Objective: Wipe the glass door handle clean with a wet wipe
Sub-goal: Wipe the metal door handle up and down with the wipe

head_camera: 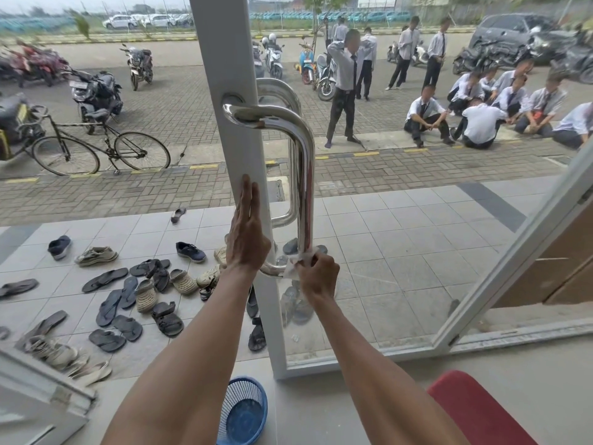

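Note:
A shiny steel door handle [305, 175] runs down the white frame [224, 75] of a glass door, bent at top and bottom. My right hand [319, 277] grips a white wet wipe [296, 263] and presses it on the handle's lower bend. My left hand [247, 232] lies flat against the white door frame beside the handle, fingers straight and pointing up. A second handle [285, 94] shows on the far side of the glass.
A blue mesh basket [244, 412] stands on the floor below my arms. A red mat [478, 409] lies at the lower right. Several sandals and shoes [134, 293] are scattered on the tiles outside. People sit and stand beyond; a bicycle [99, 149] and motorbikes are parked left.

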{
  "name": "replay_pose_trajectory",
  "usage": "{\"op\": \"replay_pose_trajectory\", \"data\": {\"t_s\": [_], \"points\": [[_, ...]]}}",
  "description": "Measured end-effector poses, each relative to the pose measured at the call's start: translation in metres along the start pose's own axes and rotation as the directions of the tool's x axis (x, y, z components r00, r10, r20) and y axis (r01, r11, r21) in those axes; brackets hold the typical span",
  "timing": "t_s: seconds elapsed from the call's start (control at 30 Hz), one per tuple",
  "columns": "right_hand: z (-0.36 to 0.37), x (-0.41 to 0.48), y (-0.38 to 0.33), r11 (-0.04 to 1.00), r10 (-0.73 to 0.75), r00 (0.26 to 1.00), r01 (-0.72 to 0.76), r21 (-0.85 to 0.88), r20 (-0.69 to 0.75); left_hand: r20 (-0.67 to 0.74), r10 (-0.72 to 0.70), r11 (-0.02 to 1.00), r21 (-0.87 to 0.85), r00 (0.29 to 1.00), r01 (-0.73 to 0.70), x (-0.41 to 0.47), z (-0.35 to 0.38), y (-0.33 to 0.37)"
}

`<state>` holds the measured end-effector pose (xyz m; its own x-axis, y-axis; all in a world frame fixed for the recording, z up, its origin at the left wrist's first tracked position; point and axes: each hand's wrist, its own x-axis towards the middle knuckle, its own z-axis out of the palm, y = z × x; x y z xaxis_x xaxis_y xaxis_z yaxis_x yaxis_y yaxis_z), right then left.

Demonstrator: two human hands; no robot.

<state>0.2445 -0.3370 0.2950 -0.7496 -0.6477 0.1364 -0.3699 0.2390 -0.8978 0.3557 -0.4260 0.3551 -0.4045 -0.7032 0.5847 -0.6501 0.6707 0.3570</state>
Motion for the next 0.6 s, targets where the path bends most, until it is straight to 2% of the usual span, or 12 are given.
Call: {"op": "replay_pose_trajectory", "data": {"t_s": [0.13,0.27,0.33,0.4,0.5,0.6], "points": [[-0.013,0.012,-0.031,0.983,-0.185,0.98,0.186,0.005,-0.077,0.022,-0.005,1.0,0.001,1.0,0.005,-0.001,-0.007,0.001],[-0.03,0.025,-0.063,0.936,-0.298,0.948,0.313,0.161,-0.108,0.03,-0.015,1.0,0.0,0.999,0.015,-0.001,-0.01,0.003],[-0.032,0.03,-0.066,0.92,-0.262,0.961,0.275,0.278,-0.084,0.033,-0.015,1.0,0.001,0.999,0.015,-0.001,-0.011,0.003],[-0.03,0.032,-0.057,0.921,-0.209,0.978,0.19,0.34,0.019,0.034,-0.009,1.0,-0.004,0.999,0.009,-0.001,-0.01,0.002],[-0.026,0.029,-0.034,0.963,-0.136,0.967,0.078,0.26,0.214,0.026,-0.009,1.0,-0.004,1.0,0.009,-0.001,-0.01,0.0],[-0.025,0.03,-0.026,0.988,-0.106,0.953,0.07,0.135,0.284,0.013,-0.007,1.0,-0.009,1.0,0.007,0.0,-0.004,0.001]]}}
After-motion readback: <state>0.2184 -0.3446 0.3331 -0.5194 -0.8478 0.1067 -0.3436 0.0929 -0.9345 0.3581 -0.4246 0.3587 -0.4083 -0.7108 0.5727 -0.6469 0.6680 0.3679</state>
